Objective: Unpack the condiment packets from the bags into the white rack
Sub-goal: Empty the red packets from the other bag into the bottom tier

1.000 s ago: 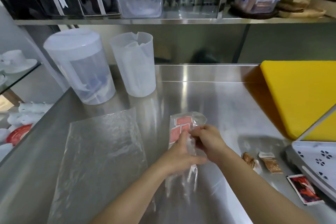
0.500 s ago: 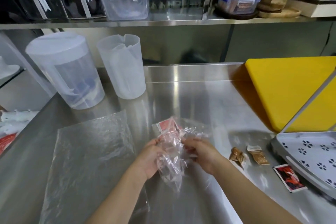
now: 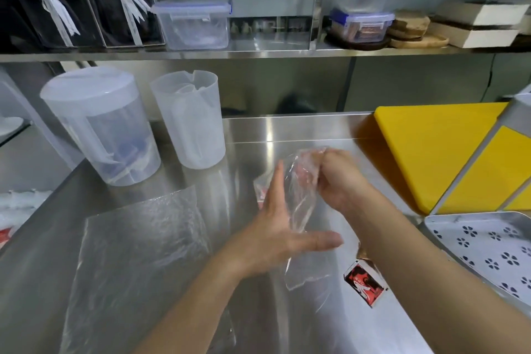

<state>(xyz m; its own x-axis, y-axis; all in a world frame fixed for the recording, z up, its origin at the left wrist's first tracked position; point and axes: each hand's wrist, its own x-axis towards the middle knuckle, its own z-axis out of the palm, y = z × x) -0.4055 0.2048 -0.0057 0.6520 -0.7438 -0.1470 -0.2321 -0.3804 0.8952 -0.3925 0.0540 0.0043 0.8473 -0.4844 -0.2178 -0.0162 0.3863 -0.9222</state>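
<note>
Head view: your right hand (image 3: 336, 181) grips the top of the clear bag (image 3: 298, 210) above the steel counter (image 3: 301, 132), your left hand (image 3: 275, 233) flat against its side, fingers straight. The white rack (image 3: 485, 227) sits to your right.

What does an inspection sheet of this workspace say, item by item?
Surface: stainless steel counter, reflective.
Job's things: small clear plastic bag holding red packets, lifted; white perforated rack at right; red-and-black packet lying on counter.
Clutter: flat clear plastic sheet; lidded translucent plastic jug; open translucent plastic jug; yellow cutting board.
Hands: left hand open beside bag; right hand grips bag's upper end.
Cables: nothing seen.
Surroundings: steel shelf above, carrying lidded clear boxes and black ribboned boxes.
</note>
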